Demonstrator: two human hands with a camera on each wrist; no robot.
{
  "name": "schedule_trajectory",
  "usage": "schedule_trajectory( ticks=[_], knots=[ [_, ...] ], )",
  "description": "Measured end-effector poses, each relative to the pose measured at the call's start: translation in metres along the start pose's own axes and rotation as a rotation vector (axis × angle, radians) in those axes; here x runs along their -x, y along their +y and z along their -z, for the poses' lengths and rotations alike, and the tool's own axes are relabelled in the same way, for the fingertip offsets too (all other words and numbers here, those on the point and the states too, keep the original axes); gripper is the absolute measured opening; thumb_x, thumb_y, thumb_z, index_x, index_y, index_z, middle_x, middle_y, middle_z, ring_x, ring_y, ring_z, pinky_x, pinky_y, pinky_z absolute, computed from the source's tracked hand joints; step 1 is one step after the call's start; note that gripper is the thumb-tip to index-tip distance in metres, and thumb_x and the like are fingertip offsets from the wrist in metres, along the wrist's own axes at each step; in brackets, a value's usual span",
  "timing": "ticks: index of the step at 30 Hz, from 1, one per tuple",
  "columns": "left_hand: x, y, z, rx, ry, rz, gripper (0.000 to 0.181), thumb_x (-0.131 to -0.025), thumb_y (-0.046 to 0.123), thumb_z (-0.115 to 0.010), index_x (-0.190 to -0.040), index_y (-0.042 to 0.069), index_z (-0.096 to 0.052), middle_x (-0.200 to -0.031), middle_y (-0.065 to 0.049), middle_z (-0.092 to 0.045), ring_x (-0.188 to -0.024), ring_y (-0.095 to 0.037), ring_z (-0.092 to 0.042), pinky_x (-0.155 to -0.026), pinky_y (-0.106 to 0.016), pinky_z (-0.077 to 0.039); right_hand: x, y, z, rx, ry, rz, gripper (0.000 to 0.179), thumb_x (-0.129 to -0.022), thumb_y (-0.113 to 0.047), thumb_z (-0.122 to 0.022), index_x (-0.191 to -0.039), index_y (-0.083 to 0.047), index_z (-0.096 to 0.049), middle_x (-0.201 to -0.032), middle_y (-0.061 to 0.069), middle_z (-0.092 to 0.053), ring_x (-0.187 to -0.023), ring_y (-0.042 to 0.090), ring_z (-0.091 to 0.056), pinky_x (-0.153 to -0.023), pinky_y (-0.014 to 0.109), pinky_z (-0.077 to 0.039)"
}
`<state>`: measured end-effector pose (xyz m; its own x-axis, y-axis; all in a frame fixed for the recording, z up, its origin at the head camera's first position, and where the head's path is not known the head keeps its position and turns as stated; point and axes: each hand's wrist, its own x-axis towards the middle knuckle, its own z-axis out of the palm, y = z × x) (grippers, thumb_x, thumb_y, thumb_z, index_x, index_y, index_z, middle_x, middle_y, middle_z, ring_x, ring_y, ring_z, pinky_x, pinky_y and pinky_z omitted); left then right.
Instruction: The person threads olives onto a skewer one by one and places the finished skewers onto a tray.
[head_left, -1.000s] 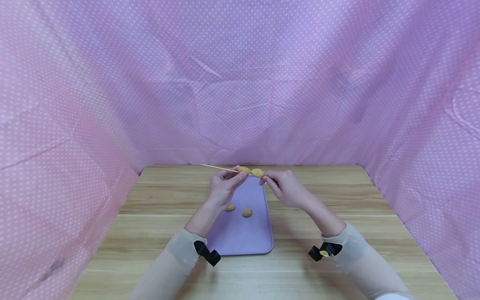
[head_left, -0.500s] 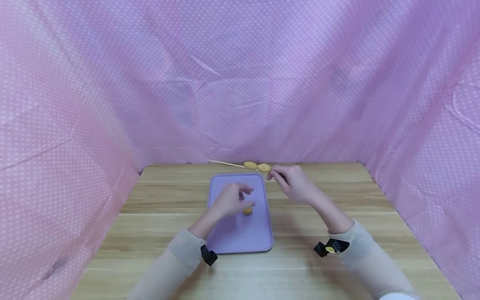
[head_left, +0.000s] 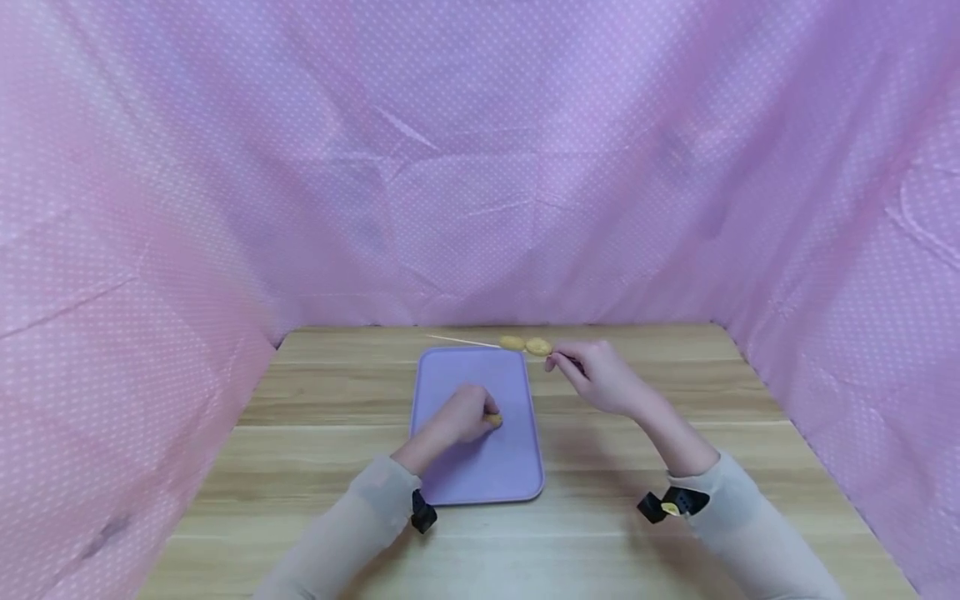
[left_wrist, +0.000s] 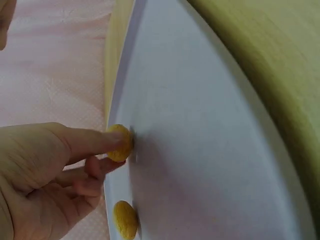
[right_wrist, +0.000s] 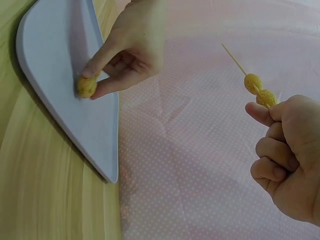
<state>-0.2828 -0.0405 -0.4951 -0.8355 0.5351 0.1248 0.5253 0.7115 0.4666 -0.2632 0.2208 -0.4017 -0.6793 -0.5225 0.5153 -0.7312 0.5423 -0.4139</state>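
My left hand reaches down over the purple tray and pinches a small yellow-brown oval ball between thumb and fingers. It looks like a small potato; its exact kind is unclear. A second ball lies on the tray beside it in the left wrist view, and the hand hides it in the head view. Raised to the right of the tray, my right hand grips the end of a thin wooden skewer. Two similar balls are threaded on it near my fingers, and the pointed end faces left.
The tray lies lengthwise on a wood-grain table, its low raised rim running all round. Pink dotted cloth hangs behind the table and at both sides. A black wrist camera sits on each forearm.
My left hand has let go of the skewer, come down to the tray and taken hold of a ball. My right hand, still holding the skewer, has shifted slightly right.
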Motion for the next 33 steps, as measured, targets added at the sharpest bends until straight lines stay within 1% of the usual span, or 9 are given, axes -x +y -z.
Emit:
schedule_trajectory(
  ticks=[2,4,10,13,17,21,26,30,33],
  knots=[
    [0.001,-0.003,0.006,0.07,0.037,0.049,0.01,-0.09,0.007,-0.081,-0.1,0.005,-0.084,-0.096,-0.007,-0.083,-0.089,-0.02,-0.075,-0.083,-0.035,-0.066,0.003,0.002,0.001,-0.007,-0.015,-0.012,0.023,-0.106,-0.002,-0.059,-0.093,-0.008,-0.076,-0.06,-0.014,-0.043,-0.054,-0.006,-0.031,-0.045,0.016,-0.031],
    [0.002,-0.011,0.018,0.171,0.1,0.064,0.018,-0.09,0.009,-0.083,-0.107,0.004,-0.082,-0.104,-0.011,-0.083,-0.092,-0.026,-0.076,-0.083,-0.038,-0.067,0.007,0.004,0.004,-0.016,-0.021,-0.031,0.022,-0.106,0.0,-0.059,-0.093,-0.007,-0.076,-0.06,-0.015,-0.04,-0.052,-0.006,-0.03,-0.044,0.016,-0.03],
    [0.013,-0.043,0.078,0.56,0.398,0.086,0.026,-0.085,-0.002,-0.086,-0.109,-0.004,-0.077,-0.105,-0.021,-0.08,-0.088,-0.012,-0.076,-0.074,-0.017,-0.065,0.014,0.007,0.008,-0.007,-0.018,-0.039,0.023,-0.106,-0.002,-0.059,-0.093,-0.011,-0.075,-0.06,-0.016,-0.038,-0.052,-0.006,-0.031,-0.044,0.017,-0.031],
    [0.021,-0.053,0.098,0.654,0.488,0.079,0.028,-0.084,-0.006,-0.085,-0.11,-0.007,-0.075,-0.108,-0.02,-0.079,-0.09,-0.005,-0.075,-0.077,-0.014,-0.065,0.016,0.01,0.008,-0.003,-0.018,-0.04,0.024,-0.106,-0.002,-0.059,-0.092,-0.013,-0.075,-0.06,-0.017,-0.038,-0.052,-0.006,-0.031,-0.044,0.017,-0.031],
    [0.025,-0.056,0.107,0.737,0.517,0.039,0.029,-0.085,-0.012,-0.081,-0.113,-0.011,-0.073,-0.109,-0.02,-0.076,-0.092,-0.002,-0.073,-0.083,-0.018,-0.067,0.017,0.012,0.006,0.009,-0.018,-0.058,0.024,-0.106,-0.002,-0.059,-0.091,-0.013,-0.075,-0.059,-0.017,-0.037,-0.051,-0.006,-0.03,-0.044,0.017,-0.031],
    [0.027,-0.053,0.108,0.784,0.516,-0.036,0.028,-0.083,-0.021,-0.075,-0.11,-0.017,-0.071,-0.108,-0.031,-0.072,-0.091,-0.003,-0.073,-0.085,-0.02,-0.068,0.014,0.011,0.004,0.011,-0.029,-0.058,0.023,-0.106,-0.003,-0.059,-0.093,-0.012,-0.076,-0.059,-0.016,-0.038,-0.051,-0.006,-0.031,-0.044,0.017,-0.031],
    [0.03,-0.049,0.107,0.79,0.524,-0.125,0.028,-0.081,-0.026,-0.071,-0.108,-0.02,-0.069,-0.11,-0.041,-0.068,-0.093,-0.002,-0.072,-0.088,-0.019,-0.067,0.009,0.008,0.002,-0.001,-0.036,-0.05,0.023,-0.107,-0.004,-0.058,-0.093,-0.009,-0.076,-0.059,-0.016,-0.038,-0.051,-0.006,-0.031,-0.043,0.017,-0.03],
    [0.032,-0.052,0.104,0.775,0.547,-0.184,0.028,-0.08,-0.027,-0.071,-0.107,-0.019,-0.069,-0.11,-0.04,-0.069,-0.096,-0.002,-0.072,-0.088,-0.019,-0.066,0.008,0.008,0.001,0.002,-0.04,-0.056,0.024,-0.106,-0.003,-0.058,-0.093,-0.011,-0.076,-0.059,-0.016,-0.038,-0.051,-0.006,-0.031,-0.043,0.017,-0.03],
    [0.033,-0.054,0.103,0.774,0.557,-0.232,0.029,-0.079,-0.028,-0.071,-0.106,-0.019,-0.07,-0.108,-0.03,-0.074,-0.098,-0.003,-0.073,-0.09,-0.019,-0.067,0.007,0.007,0.001,0.003,-0.043,-0.067,0.024,-0.107,-0.004,-0.058,-0.093,-0.013,-0.076,-0.058,-0.016,-0.038,-0.05,-0.006,-0.031,-0.043,0.018,-0.031]
  ],
)
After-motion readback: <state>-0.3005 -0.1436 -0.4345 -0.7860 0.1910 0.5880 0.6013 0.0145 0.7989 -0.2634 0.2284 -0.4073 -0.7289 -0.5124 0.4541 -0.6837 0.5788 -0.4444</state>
